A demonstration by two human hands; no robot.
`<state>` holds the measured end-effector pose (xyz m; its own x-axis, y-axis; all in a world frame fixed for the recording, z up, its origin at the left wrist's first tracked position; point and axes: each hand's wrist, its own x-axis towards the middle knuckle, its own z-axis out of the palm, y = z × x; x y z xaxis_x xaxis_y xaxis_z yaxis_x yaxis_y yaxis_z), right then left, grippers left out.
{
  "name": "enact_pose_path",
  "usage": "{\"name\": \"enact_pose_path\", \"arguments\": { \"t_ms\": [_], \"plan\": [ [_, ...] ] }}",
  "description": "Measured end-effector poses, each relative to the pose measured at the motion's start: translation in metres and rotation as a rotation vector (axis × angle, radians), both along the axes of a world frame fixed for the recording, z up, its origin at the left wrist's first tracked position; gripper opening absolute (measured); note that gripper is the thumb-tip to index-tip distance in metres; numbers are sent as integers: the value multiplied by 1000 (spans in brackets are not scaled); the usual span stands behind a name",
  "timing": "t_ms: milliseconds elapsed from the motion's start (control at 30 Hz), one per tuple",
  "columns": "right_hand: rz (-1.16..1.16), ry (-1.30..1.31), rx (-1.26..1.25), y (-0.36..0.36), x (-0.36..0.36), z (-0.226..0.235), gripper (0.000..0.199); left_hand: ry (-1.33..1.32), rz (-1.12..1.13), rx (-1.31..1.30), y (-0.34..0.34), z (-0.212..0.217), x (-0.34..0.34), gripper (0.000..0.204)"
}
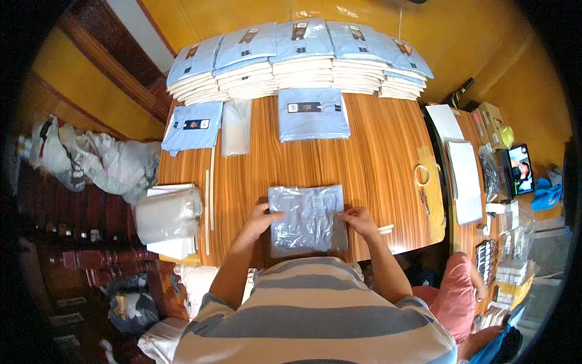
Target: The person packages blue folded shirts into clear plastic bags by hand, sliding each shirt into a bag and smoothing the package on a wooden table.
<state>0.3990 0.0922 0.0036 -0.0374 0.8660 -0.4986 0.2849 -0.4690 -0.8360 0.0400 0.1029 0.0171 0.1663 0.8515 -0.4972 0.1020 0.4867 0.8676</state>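
Plastic bag (308,219), clear and wrinkled, holds a folded light-blue shirt and lies flat at the near edge of the table (376,164), its long axis running away from the person. Left hand (262,219) grips its left edge; right hand (359,221) pinches its right edge. Shirt stacks (300,64) line the far side.

There is one view, from a camera on the person's head. It looks straight down at the wooden table (376,151) from up close. The edges curve and go dark at the corners.
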Motion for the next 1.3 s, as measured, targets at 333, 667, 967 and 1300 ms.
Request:
{"name": "enact_pose_path", "arguments": {
  "t_ms": [333,667,967,1300],
  "plan": [
    [261,-466,799,0,-14,90,17,-32,149,826,13,76,-1,22],
    [-151,-132,183,-4,9,-34,27,-408,451,49,-28,-28,7,50],
    [27,-99,505,92,-35,39,43,207,139,511,56,6,-1,56],
    [42,-667,459,337,5,-4,62,518,144,433,307,-8,52,64]
  ]
}}
